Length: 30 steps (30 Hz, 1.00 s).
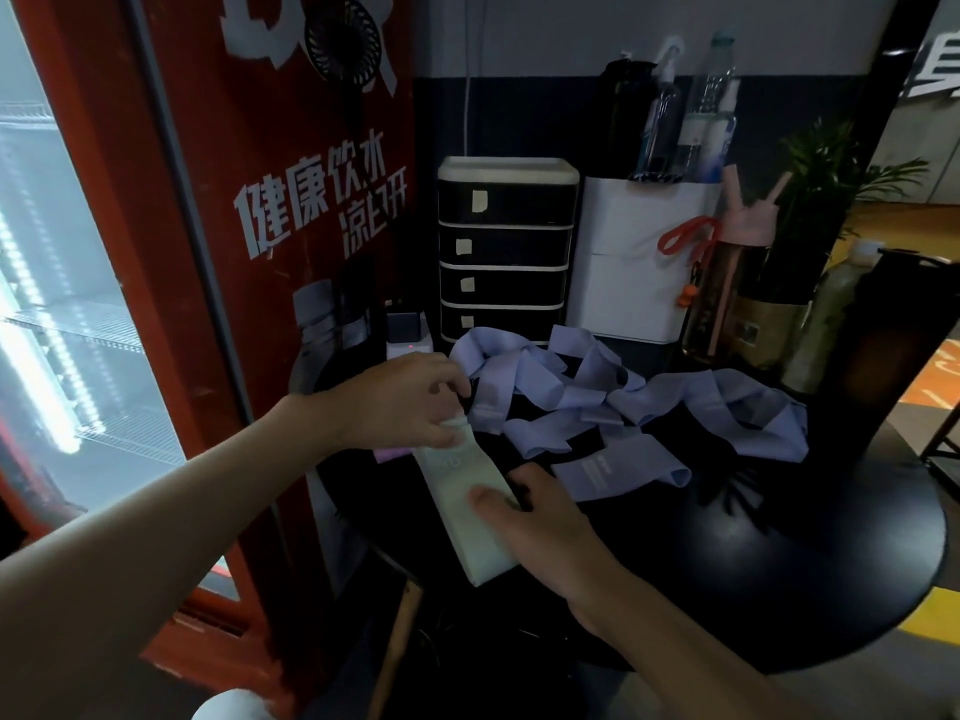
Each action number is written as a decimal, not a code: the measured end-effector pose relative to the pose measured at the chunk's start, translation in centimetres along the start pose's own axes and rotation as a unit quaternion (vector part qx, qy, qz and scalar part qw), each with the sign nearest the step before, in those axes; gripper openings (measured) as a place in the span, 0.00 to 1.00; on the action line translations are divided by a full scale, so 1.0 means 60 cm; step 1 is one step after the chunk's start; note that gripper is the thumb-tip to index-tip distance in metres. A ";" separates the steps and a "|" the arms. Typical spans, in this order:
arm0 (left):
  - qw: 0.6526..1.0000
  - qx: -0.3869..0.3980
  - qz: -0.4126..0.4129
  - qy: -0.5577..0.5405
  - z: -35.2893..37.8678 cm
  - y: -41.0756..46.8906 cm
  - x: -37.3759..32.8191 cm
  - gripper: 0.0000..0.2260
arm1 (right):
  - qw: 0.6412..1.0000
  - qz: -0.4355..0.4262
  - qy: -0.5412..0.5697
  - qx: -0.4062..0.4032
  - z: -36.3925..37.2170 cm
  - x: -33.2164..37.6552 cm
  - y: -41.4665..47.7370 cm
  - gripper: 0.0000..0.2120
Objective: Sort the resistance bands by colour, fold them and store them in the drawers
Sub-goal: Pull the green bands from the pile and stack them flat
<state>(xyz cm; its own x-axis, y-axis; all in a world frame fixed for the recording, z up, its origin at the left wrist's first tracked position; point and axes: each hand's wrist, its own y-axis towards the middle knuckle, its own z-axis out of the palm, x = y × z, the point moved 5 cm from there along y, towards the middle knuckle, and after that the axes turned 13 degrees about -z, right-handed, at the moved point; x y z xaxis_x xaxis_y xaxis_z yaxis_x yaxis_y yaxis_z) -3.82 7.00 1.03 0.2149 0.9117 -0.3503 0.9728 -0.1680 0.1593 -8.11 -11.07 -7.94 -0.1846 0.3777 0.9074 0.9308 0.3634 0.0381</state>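
Bare forearms reach over a round black counter, where the right grip clamps a pale green band, thumb on top and fingers curled at its edge. The left grip pinches the band's far end between fingertips. The band lies flat and lengthwise between the two, its near end at or just past the counter's rim.

The risk appears twofold. If the pinch slips, the elastic strip could spring back and undo the fold. The tangled heap of lavender bands beside it could also snag or be dragged along. All four fronts of the drawer unit behind look closed, and both grips are occupied, so the band would probably have to be put down first. A small purple band peeks out beneath the left wrist.

White lettering on the red cabinet reads "健康饮水 凉白开". The pale labels on the drawers and the print on the bands are too small to read.
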 end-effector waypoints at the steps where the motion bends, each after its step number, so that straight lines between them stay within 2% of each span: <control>1: 0.999 -0.028 0.021 0.015 -0.003 -0.011 -0.009 0.18 | 1.000 -0.001 0.001 -0.002 0.000 0.000 0.001 0.24; 4: 0.991 -0.103 0.075 0.042 0.001 -0.052 -0.043 0.09 | 1.000 -0.005 0.002 -0.013 0.002 -0.003 0.001 0.21; 8: 1.000 -0.008 0.027 -0.002 0.036 -0.082 -0.056 0.07 | 0.999 -0.034 -0.022 -0.021 0.002 0.002 -0.005 0.21; 12: 1.000 0.007 0.001 -0.004 0.039 -0.082 -0.056 0.07 | 0.992 -0.080 -0.102 -0.002 -0.007 0.010 -0.021 0.19; 15: 1.000 0.018 0.008 -0.018 0.044 -0.087 -0.056 0.06 | 0.990 -0.115 -0.073 0.042 -0.024 -0.001 -0.040 0.34; 17: 0.998 -0.010 -0.002 -0.054 0.050 -0.097 -0.050 0.05 | 0.979 -0.155 -0.099 0.082 -0.034 0.002 -0.056 0.38; 19: 0.989 -0.084 -0.046 -0.113 0.055 -0.114 -0.042 0.06 | 0.968 -0.188 -0.144 0.085 -0.042 0.008 -0.065 0.33; 22: 0.956 -0.193 -0.127 -0.181 0.072 -0.146 -0.031 0.09 | 0.970 -0.202 -0.125 0.060 -0.040 0.009 -0.060 0.30; 25: 0.933 -0.183 -0.183 -0.249 0.097 -0.158 -0.027 0.09 | 0.972 -0.205 -0.100 0.054 -0.033 0.002 -0.053 0.31; 30: 0.919 -0.168 -0.192 -0.300 0.090 -0.154 -0.014 0.08 | 0.976 -0.203 -0.074 0.031 -0.020 0.006 -0.050 0.31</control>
<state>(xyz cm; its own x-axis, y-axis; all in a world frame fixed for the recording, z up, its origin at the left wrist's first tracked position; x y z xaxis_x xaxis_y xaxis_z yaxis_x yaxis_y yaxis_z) -12.50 5.77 -5.16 -0.0306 0.4917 -0.8702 0.9269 0.3398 0.1594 -10.59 -13.04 -7.19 -0.5815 0.3098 0.7522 0.7517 0.5583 0.3512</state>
